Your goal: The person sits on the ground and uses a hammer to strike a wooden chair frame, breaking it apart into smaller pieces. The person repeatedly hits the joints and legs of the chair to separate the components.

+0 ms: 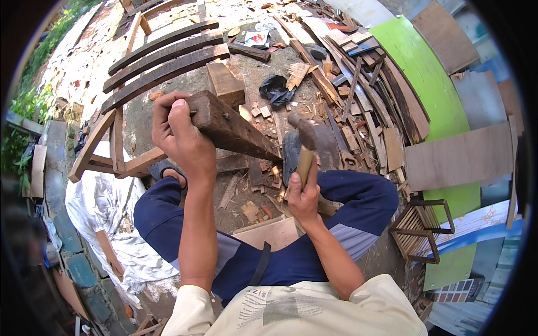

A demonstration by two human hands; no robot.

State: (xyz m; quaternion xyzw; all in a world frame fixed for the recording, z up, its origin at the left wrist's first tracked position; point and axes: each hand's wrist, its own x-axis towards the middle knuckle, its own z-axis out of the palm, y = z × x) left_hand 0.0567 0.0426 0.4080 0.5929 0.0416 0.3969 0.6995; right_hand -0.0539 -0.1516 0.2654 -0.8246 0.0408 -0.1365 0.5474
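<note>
My left hand (180,137) grips the near end of a dark, thick wooden beam (235,130) that slants down toward the ground between my knees. My right hand (303,197) is closed around the wooden handle of a hammer (306,140), whose dark head is raised just right of the beam's lower end. Both knees in blue trousers frame the work spot, and my sandalled feet rest on the dirt.
A slatted wooden chair frame (162,59) lies on the ground ahead. Wood scraps, planks and chips litter the dirt. Green and brown boards (437,89) lean at right, a small slatted rack (420,229) stands at lower right, and white sheeting (106,213) lies at left.
</note>
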